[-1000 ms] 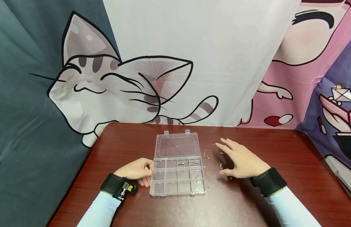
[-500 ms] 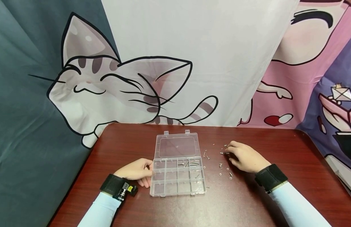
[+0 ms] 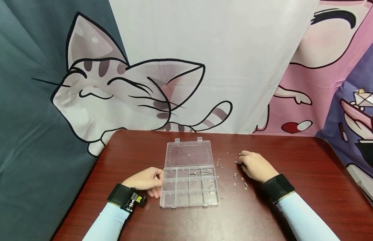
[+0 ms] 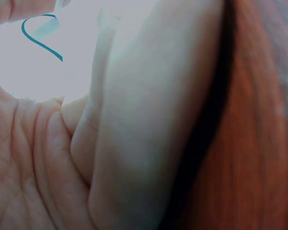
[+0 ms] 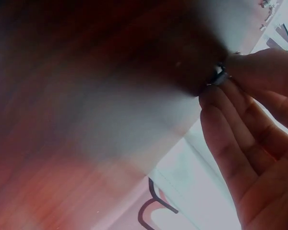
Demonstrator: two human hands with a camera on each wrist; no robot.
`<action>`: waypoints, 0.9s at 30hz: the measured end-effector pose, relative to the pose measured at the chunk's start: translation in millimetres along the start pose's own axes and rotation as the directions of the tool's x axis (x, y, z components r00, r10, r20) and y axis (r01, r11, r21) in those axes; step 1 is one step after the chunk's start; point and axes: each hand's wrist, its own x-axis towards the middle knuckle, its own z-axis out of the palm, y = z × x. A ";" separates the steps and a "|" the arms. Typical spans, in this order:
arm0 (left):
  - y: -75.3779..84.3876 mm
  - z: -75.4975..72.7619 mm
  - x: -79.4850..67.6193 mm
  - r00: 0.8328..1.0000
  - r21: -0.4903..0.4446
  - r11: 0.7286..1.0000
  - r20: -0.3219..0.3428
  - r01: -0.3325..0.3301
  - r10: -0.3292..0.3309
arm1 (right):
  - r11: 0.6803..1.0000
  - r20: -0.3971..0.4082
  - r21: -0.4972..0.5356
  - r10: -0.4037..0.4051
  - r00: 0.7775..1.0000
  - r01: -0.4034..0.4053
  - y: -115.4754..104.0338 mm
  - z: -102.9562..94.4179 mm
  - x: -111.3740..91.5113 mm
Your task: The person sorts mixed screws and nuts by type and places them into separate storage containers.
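A: What's the right hand (image 3: 257,166) doing?
B: From my remote seat I'm seeing it pinching a small metal piece (image 5: 220,75), thumb and fingertips nearly meeting, right of centre in the frame. I can't tell whether it's a screw or a nut; fingertips are probably serving because it's so tiny.
A: And the left hand (image 3: 144,180)?
B: It's touching the clear box (image 3: 182,198) at its left edge, fingers bending. I can't tell whether it's gripping the wall; I'm guessing it's steadying it.
A: What's the box holding?
B: It's lying open at lower centre, its lid (image 3: 188,154) leaning away toward the top, leaving the compartments reachable. Screws (image 3: 206,173) are lying in the top row's two rightmost compartments, and a slim piece (image 3: 209,186) is sitting below them, rightmost.
A: Beyond?
B: Loose screws (image 3: 246,184) and washers (image 3: 235,184) are lying on the table (image 3: 186,224), between box and right hand or just beside them
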 end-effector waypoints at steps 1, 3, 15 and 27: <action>0.2 -0.2 0.1 1.000 -0.001 1.000 0.000 -0.001 0.001 | 1.000 0.009 -0.002 0.015 1.000 -0.015 -1.2 -0.1 1.0; 0.5 -0.4 0.1 1.000 -0.002 1.000 0.002 0.001 -0.001 | 0.999 0.024 -0.004 0.045 0.999 -0.045 -3.3 -0.2 2.5; 0.6 1.0 -0.9 1.000 0.002 1.000 -0.008 0.009 -0.009 | 0.983 0.033 0.004 0.181 0.983 -0.181 -13.7 -2.6 3.9; -0.1 0.5 -0.6 1.000 -0.004 1.000 -0.009 0.012 -0.012 | 0.990 -0.031 0.131 0.058 0.998 -0.053 -48.9 -11.3 11.3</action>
